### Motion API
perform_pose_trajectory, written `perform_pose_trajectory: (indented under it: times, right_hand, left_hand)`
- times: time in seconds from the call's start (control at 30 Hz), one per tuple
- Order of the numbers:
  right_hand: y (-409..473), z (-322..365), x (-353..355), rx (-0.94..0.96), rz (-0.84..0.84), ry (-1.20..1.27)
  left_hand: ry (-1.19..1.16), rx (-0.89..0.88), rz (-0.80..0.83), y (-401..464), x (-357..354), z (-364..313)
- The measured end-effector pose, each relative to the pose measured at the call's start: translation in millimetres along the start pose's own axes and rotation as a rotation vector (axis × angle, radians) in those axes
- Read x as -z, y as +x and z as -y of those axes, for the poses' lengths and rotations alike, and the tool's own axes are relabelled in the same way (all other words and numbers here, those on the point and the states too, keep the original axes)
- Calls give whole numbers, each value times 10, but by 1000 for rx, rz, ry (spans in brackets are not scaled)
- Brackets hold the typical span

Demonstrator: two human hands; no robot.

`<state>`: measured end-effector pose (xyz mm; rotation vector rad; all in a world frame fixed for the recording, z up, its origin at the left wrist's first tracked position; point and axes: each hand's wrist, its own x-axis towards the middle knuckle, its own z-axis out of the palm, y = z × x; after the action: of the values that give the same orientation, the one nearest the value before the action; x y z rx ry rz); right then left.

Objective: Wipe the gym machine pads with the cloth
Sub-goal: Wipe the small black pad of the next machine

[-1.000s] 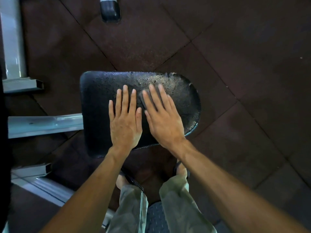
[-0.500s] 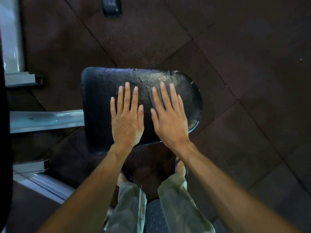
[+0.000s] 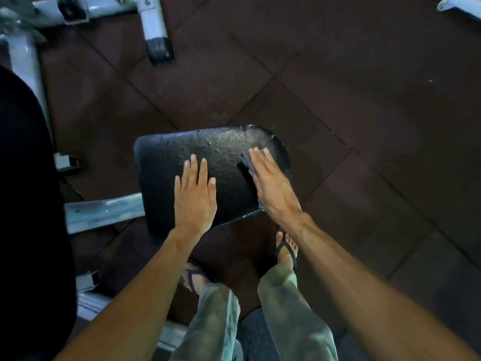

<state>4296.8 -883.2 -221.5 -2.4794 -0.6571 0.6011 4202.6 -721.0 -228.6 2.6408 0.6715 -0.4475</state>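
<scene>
Rubber floor (image 3: 338, 126) surrounds pad (image 3: 169, 165); flat hands: left (image 3: 195, 199) mid-pad, right (image 3: 270, 183) at edge.

Pad (image 3: 208, 162) black, pebbled, wet-glossy; frame (image 3: 104, 212) smooth painted metal; floor (image 3: 364, 100) matt, grainy.

A gym: dark rubber floor tiles (image 3: 338, 74), white steel machine frames (image 3: 153, 24) (one black-capped), a worn black pad (image 3: 182, 152).

Left hand (image 3: 194, 198) flat, fingers straight and together. Right hand (image 3: 270, 181) flat, fingers extended. Both forearms outstretched.
</scene>
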Motion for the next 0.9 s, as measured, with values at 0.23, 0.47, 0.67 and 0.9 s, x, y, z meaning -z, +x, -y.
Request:
perform_pose_trajectory:
  times: [0.23,0.47,0.67,0.9]
  right_hand:
    - [-1650,371,651,-550,17,430]
    - [-3142,45,1019,-920,-170,568]
    - [-4061,-588,1794,-1055,-386,792]
    - [-4934,-1561,2653,-1244,-689,834]
  left_hand:
    - [36,-119,306,-1174,542,-541]
    - [195,-391,526,-2147,633,-1799]
    - [380,-668,676,-2613,481,-3339]
    - [495,-1042,706,-2982,244,-5278]
